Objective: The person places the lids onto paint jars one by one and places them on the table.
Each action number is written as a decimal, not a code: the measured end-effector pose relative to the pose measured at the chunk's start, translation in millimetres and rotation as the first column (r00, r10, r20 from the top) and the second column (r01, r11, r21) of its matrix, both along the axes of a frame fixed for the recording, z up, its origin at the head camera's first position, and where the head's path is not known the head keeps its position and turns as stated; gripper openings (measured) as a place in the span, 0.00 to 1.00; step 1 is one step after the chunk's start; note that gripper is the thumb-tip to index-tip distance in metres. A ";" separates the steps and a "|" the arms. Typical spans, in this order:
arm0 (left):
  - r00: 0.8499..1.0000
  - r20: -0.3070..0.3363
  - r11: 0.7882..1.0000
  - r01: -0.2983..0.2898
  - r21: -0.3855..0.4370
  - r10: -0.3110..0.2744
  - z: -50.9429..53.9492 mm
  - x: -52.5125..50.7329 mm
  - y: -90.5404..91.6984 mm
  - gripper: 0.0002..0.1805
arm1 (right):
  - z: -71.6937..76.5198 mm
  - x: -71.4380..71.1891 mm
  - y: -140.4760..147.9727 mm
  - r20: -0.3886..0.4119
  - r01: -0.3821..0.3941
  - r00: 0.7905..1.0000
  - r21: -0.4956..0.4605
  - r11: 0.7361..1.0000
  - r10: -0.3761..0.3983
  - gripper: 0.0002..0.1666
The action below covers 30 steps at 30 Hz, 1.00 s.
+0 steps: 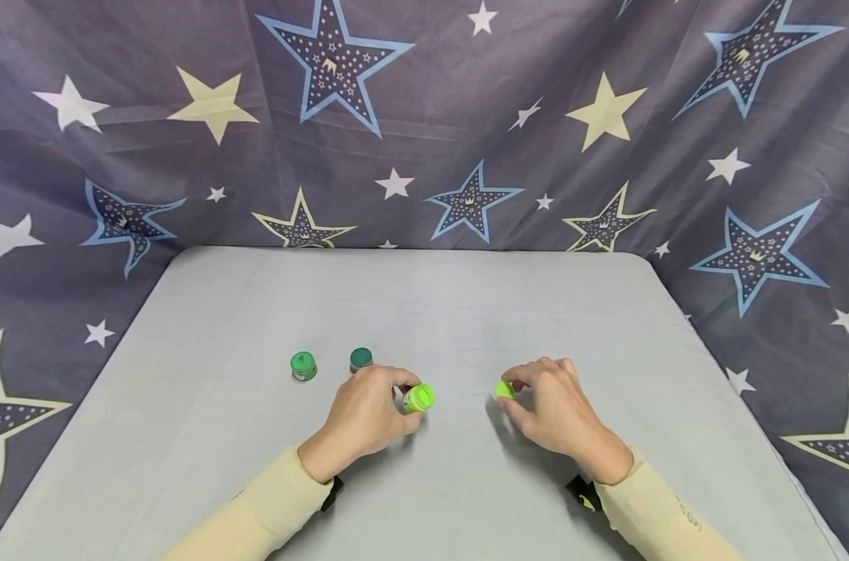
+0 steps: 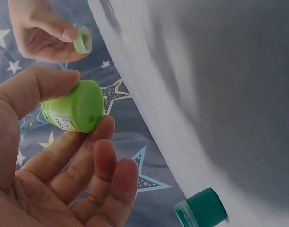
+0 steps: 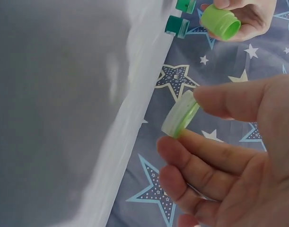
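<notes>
My left hand (image 1: 370,409) pinches a small light green paint jar (image 1: 418,398) between thumb and fingers, just above the table. The jar's mouth is uncovered and tilted in the right wrist view; its label shows partly in the left wrist view. Apart from it, to the right, my right hand (image 1: 558,409) holds a light green cap (image 3: 182,114) with a whitish, translucent rim by its edges. Near the left hand stands a dark teal paint jar (image 1: 361,358), its lower part hidden behind that hand. Further left is a green paint jar (image 1: 303,365), upright on the table.
A pale grey cloth-covered table (image 1: 466,499) lies under both hands. Behind it and along its sides hangs a dark curtain (image 1: 438,140) printed with stars. A black strap (image 1: 584,494) shows at the right sleeve's cuff.
</notes>
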State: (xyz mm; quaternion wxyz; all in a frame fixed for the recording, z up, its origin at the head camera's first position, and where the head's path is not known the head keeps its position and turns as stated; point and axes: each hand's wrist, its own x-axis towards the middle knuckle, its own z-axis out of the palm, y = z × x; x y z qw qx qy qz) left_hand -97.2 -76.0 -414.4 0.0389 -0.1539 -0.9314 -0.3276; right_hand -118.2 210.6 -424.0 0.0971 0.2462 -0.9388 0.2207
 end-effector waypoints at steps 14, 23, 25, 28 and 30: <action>1.000 -0.005 1.000 0.003 -0.014 -0.003 0.5 2.1 4.9 0.15 | 4.6 6.1 -9.0 -0.022 -0.046 0.999 -0.120 0.992 0.044 0.14; 1.000 -0.029 1.000 0.003 -0.031 -0.004 -0.1 1.5 7.3 0.15 | 3.7 7.3 -13.4 -0.054 -0.072 0.996 -0.153 0.986 0.065 0.14; 1.000 -0.029 0.999 0.008 -0.033 -0.009 -0.1 1.8 8.0 0.14 | 4.1 7.9 -14.8 -0.057 -0.075 0.996 -0.152 0.985 0.067 0.14; 1.000 -0.026 0.999 0.015 -0.035 -0.016 -0.2 2.1 9.2 0.14 | 5.0 8.9 -16.9 -0.062 -0.082 0.995 -0.150 0.985 0.073 0.14; 0.999 -0.029 0.999 0.021 -0.040 -0.022 -0.5 2.1 10.0 0.14 | 5.8 9.5 -18.5 -0.060 -0.086 0.995 -0.151 0.985 0.077 0.13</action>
